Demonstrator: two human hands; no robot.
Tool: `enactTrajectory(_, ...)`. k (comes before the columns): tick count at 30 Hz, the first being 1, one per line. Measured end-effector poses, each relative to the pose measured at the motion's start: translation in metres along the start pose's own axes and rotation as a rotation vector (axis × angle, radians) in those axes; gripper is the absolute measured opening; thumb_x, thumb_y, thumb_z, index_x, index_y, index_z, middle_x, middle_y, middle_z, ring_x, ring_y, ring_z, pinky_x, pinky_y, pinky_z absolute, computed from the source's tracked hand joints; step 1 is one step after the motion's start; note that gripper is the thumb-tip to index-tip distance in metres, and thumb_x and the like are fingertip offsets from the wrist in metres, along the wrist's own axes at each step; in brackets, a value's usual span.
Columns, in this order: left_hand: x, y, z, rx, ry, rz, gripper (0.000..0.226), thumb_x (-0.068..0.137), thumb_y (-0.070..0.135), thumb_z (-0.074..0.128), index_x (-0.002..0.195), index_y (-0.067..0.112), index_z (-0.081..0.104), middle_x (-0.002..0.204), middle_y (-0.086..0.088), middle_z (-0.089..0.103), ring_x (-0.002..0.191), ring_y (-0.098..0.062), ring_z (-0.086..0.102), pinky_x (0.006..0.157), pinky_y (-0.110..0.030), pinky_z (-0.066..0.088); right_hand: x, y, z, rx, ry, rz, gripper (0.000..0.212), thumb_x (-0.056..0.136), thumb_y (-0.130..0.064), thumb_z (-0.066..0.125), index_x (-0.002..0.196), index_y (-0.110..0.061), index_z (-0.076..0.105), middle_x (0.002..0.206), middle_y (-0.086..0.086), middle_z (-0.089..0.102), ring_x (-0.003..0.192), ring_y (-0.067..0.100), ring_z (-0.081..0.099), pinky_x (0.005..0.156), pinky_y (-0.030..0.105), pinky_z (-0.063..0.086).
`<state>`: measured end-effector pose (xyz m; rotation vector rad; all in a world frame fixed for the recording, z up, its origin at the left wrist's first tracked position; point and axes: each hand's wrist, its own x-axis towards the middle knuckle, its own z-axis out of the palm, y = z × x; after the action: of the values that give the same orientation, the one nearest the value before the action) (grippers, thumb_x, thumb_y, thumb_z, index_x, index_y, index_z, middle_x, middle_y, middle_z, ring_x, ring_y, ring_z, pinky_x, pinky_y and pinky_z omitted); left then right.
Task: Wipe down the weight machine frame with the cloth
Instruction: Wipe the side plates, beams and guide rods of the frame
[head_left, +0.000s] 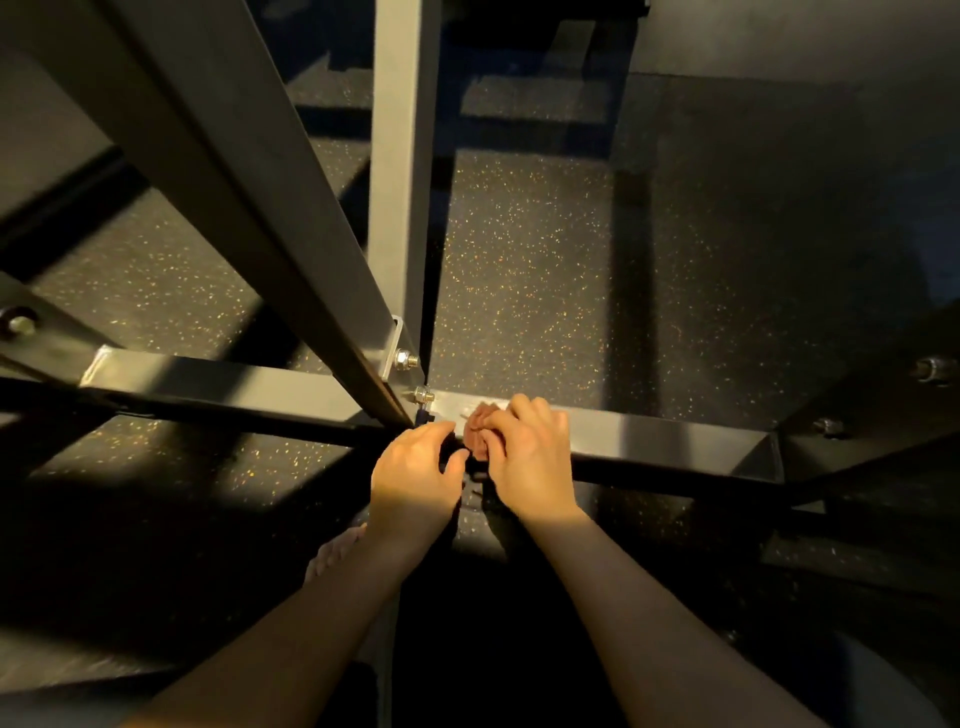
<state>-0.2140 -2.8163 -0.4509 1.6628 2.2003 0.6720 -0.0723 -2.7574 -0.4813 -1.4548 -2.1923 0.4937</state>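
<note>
Cloth (477, 435), bunched on the frame's base bar (649, 431) at 4 o'clock of the bolted joint (423, 396), is pinched under the curled fingers of the right hand (524, 457). At 9 o'clock of it the left hand (413, 475) curls, on what I cannot tell. Better to flatten the wad, then wipe firmly toward 3 o'clock.

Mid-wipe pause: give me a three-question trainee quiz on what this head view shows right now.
1. Which part is the cloth against?
A) the horizontal base bar
B) the upright post
C) the speckled floor
2. True or false: the fingers of the right hand curl onto the cloth.
3. Fill in: at the frame joint just beyond the left hand sit two silver ____.

Key: 1 A; 2 true; 3 bolts.
</note>
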Motion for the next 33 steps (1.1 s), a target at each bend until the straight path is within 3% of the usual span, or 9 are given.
enactTrajectory(3,0.000,-0.006,-0.026,0.043,0.016,0.044,0.034,0.086,0.028,0.082,0.114,0.010,0.075,0.107,-0.004,0.075,0.105,-0.023,0.069,0.098,-0.040,0.054,-0.010,0.028,-0.022,-0.069,-0.049,-0.066,0.005,0.089,-0.022,0.070,0.092,-0.026,0.072,0.090,-0.004,0.053,0.087,0.025,0.052,0.075,0.036,0.033)
enactTrajectory(8,0.010,0.003,-0.064,0.011,0.111,0.094,0.016,0.087,0.028,0.081,0.094,0.015,0.076,0.080,0.007,0.071,0.076,-0.009,0.065,0.078,-0.026,0.053,0.004,0.035,-0.029,-0.134,0.130,0.427,0.007,0.093,-0.022,0.063,0.090,-0.024,0.069,0.095,0.001,0.057,0.093,0.028,0.053,0.084,0.044,0.039)
enactTrajectory(14,-0.001,0.015,-0.110,0.038,0.187,0.060,0.018,0.089,0.031,0.078,0.099,0.016,0.078,0.086,0.004,0.076,0.078,-0.007,0.068,0.079,-0.025,0.057,0.024,-0.036,0.012,0.048,0.011,0.237,0.012,0.090,-0.020,0.063,0.089,-0.025,0.074,0.091,-0.003,0.059,0.091,0.024,0.053,0.078,0.042,0.039)
enactTrajectory(18,0.007,0.017,-0.146,0.081,0.197,-0.091,0.026,0.090,0.049,0.071,0.090,0.023,0.074,0.079,0.011,0.069,0.076,-0.009,0.066,0.077,-0.031,0.056,0.028,-0.054,0.007,0.089,-0.240,0.168,0.022,0.089,-0.020,0.061,0.074,-0.028,0.075,0.082,-0.012,0.062,0.089,0.013,0.059,0.087,0.038,0.044)
enactTrajectory(20,0.012,0.023,-0.160,0.140,0.239,-0.066,0.027,0.090,0.051,0.071,0.092,0.024,0.073,0.082,0.011,0.069,0.075,-0.004,0.063,0.071,-0.017,0.048,0.031,-0.060,-0.009,0.267,-0.238,0.347,0.028,0.087,-0.017,0.060,0.062,-0.026,0.070,0.068,-0.013,0.068,0.074,0.004,0.065,0.083,0.029,0.052)
enactTrajectory(22,0.017,0.025,-0.167,0.167,0.277,-0.068,0.022,0.090,0.045,0.076,0.093,0.024,0.073,0.083,0.012,0.070,0.074,-0.002,0.062,0.066,-0.005,0.035,0.036,-0.069,-0.026,0.538,-0.118,0.605,0.023,0.092,-0.012,0.063,0.072,-0.022,0.069,0.067,-0.009,0.068,0.064,0.007,0.064,0.061,0.016,0.048)
enactTrajectory(25,0.024,0.020,-0.168,0.127,0.297,-0.111,0.032,0.085,0.036,0.082,0.114,0.026,0.071,0.097,0.015,0.069,0.089,-0.003,0.064,0.073,-0.009,0.046,0.050,-0.092,-0.045,0.934,0.044,0.803,0.005,0.094,-0.011,0.069,0.089,-0.011,0.070,0.080,0.008,0.071,0.059,0.015,0.065,0.049,0.022,0.050)
enactTrajectory(29,0.030,0.014,-0.166,0.186,0.275,-0.018,0.034,0.079,0.027,0.088,0.109,0.024,0.072,0.099,0.014,0.067,0.094,-0.001,0.060,0.075,0.000,0.036,0.061,-0.118,-0.043,1.236,-0.026,0.895,0.008,0.096,-0.011,0.068,0.097,-0.007,0.074,0.087,0.012,0.076,0.077,0.024,0.075,0.065,0.036,0.062)
enactTrajectory(33,0.027,0.019,-0.167,0.170,0.315,0.057,0.038,0.069,0.016,0.095,0.100,0.021,0.074,0.086,0.011,0.066,0.081,0.001,0.053,0.065,-0.001,0.031,0.070,-0.127,-0.071,1.476,-0.007,0.986,0.011,0.090,-0.003,0.069,0.091,0.002,0.078,0.077,0.020,0.073,0.070,0.032,0.067,0.069,0.041,0.054)
